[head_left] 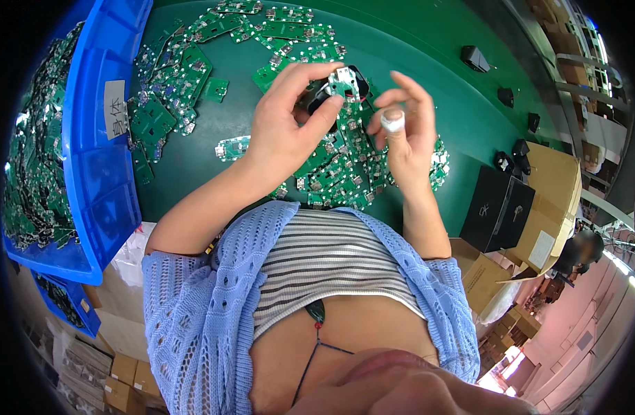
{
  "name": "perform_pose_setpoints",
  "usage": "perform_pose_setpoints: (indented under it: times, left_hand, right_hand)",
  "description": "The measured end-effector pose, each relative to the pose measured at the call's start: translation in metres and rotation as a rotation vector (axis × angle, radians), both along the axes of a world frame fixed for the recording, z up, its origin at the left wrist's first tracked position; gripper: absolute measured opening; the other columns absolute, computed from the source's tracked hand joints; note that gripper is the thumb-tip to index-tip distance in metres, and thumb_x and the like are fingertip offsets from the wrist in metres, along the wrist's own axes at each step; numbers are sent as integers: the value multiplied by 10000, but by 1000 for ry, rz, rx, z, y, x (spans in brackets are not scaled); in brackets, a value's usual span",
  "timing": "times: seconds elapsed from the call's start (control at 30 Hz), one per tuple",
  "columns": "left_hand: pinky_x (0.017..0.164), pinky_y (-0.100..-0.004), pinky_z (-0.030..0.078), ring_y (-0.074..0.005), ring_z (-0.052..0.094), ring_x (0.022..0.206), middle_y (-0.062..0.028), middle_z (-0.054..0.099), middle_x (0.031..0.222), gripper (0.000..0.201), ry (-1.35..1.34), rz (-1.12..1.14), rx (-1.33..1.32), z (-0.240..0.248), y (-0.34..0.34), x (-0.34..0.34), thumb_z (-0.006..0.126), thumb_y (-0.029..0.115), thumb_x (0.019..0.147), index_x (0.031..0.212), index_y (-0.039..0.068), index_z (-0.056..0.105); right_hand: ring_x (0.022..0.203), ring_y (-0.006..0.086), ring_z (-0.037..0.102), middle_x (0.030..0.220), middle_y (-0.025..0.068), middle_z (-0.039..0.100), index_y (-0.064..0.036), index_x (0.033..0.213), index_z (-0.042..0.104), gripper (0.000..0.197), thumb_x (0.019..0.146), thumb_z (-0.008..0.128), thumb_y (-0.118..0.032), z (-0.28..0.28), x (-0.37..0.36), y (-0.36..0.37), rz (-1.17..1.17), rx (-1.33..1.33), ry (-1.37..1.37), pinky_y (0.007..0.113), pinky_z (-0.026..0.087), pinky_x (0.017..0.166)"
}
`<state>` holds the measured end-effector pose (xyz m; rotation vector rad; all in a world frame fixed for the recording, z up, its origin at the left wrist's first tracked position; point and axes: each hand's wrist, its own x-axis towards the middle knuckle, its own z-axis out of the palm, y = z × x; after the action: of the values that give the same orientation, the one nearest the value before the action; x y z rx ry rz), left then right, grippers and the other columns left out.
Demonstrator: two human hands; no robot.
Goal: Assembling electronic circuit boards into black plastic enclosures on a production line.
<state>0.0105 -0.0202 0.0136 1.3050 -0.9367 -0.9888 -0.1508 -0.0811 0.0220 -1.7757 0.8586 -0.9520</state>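
My left hand (279, 121) pinches a small green circuit board (345, 84) with a silver connector at its top end. A black rounded part (362, 81) sits right behind the board, partly covered by it and by my fingers; whether the two are joined I cannot tell. Just to the right, my right hand (413, 138) is held apart from the board, its fingers loosely bent and spread, with nothing visible in them. White tape wraps its thumb. Below both hands spreads a pile of loose green circuit boards (331, 181), and a single board (233, 148) lies beside my left wrist.
More circuit boards (186, 76) cover the far left of the green table (193, 187). On the left stands a blue bin (99, 173) full of boards. Several black pieces (475, 59) line the right side, near a black box (496, 207) and an open cardboard box (553, 200).
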Motion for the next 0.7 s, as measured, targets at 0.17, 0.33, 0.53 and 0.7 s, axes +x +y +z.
perform_pose_setpoints:
  times: [0.17, 0.33, 0.53, 0.7]
  left_hand:
    - [531, -206, 461, -116, 567, 720, -57, 546, 966, 319, -139, -26, -177, -2, 2, -5, 618, 40, 771, 1084, 78, 569]
    - [538, -211, 473, -126, 574, 733, -69, 546, 977, 310, -189, -10, -256, -2, 3, -6, 619, 35, 775, 1079, 62, 567]
    - [627, -232, 504, -135, 574, 812, -76, 545, 1033, 344, -29, -81, -248, -2, 3, -9, 581, 63, 834, 1169, 72, 504]
    - [732, -264, 518, -130, 566, 886, -67, 534, 1061, 340, 412, -304, 53, 4, 0, 4, 493, 138, 912, 1240, 77, 429]
  right_hand:
    - [586, 80, 537, 875, 61, 528, -48, 1229, 365, 420, 885, 557, -193, 0, 9, 13, 80, 485, -134, 163, 373, 410]
    - [545, 69, 527, 862, 71, 568, -38, 1161, 394, 358, 867, 577, -128, 5, 10, 9, 113, 567, -157, 162, 368, 406]
    - [490, 71, 501, 811, 64, 578, -29, 1126, 414, 343, 846, 602, -90, 7, 11, 9, 15, 583, -272, 181, 384, 410]
    - [469, 61, 456, 782, 50, 562, -35, 1112, 403, 329, 846, 593, -73, 8, 2, 16, -36, 487, -382, 175, 370, 405]
